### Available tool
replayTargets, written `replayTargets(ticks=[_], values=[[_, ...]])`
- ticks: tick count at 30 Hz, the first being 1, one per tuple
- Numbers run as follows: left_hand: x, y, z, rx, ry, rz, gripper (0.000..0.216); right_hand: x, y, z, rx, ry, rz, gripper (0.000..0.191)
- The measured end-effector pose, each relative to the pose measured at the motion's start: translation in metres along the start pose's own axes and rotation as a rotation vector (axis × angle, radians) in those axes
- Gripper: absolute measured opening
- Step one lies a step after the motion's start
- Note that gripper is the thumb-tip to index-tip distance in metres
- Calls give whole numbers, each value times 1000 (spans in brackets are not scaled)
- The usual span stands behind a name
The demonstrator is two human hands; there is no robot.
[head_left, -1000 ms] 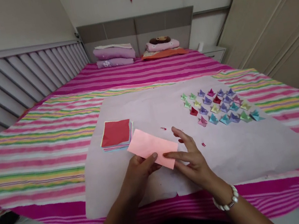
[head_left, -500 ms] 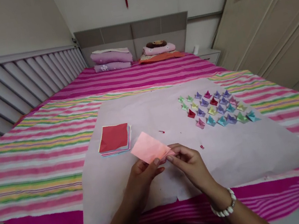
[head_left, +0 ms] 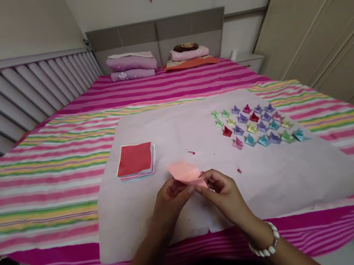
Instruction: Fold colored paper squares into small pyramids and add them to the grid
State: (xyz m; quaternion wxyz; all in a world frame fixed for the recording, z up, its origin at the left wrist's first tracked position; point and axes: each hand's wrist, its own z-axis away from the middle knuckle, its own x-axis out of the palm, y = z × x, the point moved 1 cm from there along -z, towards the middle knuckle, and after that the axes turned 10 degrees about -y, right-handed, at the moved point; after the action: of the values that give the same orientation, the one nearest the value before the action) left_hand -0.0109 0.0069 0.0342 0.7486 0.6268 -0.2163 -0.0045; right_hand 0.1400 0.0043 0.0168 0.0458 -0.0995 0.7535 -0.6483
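Note:
A pink sheet of origami paper [head_left: 186,172], partly folded with a crease across its lower part, is held up between both hands. My left hand [head_left: 170,202] pinches its lower left edge, thumb in front and fingers behind. On the lower right, my right hand [head_left: 223,192] grips the folded part between thumb and fingers. Some fingertips are hidden behind the paper. Left of the hands lies a stack of square coloured paper [head_left: 134,159] with a red sheet on top. Several small folded paper figures [head_left: 251,128] in many colours stand in rows to the right.
A large pale sheet [head_left: 262,190] lies under everything on the striped bed [head_left: 50,191]. Two tiny red pieces, one a red scrap [head_left: 239,170], lie near the hands. Folded purple bedding [head_left: 132,63] is at the headboard, and a slatted rail [head_left: 29,92] runs along the left.
The pink paper has turned and tilted in the hands; its upper left corner has moved right and down, and the crease faces me more. Both hands still hold it.

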Motion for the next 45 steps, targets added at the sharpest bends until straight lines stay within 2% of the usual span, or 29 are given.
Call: replayTargets(ticks=[3, 6, 10, 11, 15, 18, 22, 25, 30, 32, 34, 37, 41, 45], values=[[-2, -3, 0, -14, 38, 34, 26, 2, 2, 4, 11, -34, 116, 13], [-5, -7, 0, -14, 81, 36, 25, 6, 2, 5, -3, -58, 80, 16], [-6, -10, 2, 15, 96, -38, 24, 8, -1, 3, -32, -29, -105, 49], [-6, -9, 3, 17, 83, -67, 24, 8, -2, 2, -19, -31, -137, 52], [-2, -3, 7, 16, 8, -156, 24, 6, -1, 1, 86, -49, -154, 23], [-4, 0, 7, 45, 33, -145, 22, 6, 0, 2, 116, -15, -137, 24], [-10, 0, 6, 51, 72, -146, 22, 8, 1, 2, 124, -34, -151, 26], [-10, 1, 8, 30, 28, -171, 21, 8, -2, 1, 121, -59, -224, 21], [-3, 4, 11, 21, -101, -113, 27, 8, -3, -1, 148, -121, -385, 26], [-3, 3, 11, 44, -55, -115, 37, 8, -1, -1, 161, -109, -383, 24], [-5, 1, 12, 115, 43, -195, 44, 7, 2, -2, 165, -65, -336, 22], [-10, 0, 14, 283, 164, -414, 41, 6, 6, -1, 167, 0, -268, 20], [-11, 0, 17, 387, 116, -647, 27, 6, 3, 0, 145, -37, -249, 17], [-12, -3, 16, 357, 100, -610, 33, 5, 0, 1, 119, -73, -192, 22]])
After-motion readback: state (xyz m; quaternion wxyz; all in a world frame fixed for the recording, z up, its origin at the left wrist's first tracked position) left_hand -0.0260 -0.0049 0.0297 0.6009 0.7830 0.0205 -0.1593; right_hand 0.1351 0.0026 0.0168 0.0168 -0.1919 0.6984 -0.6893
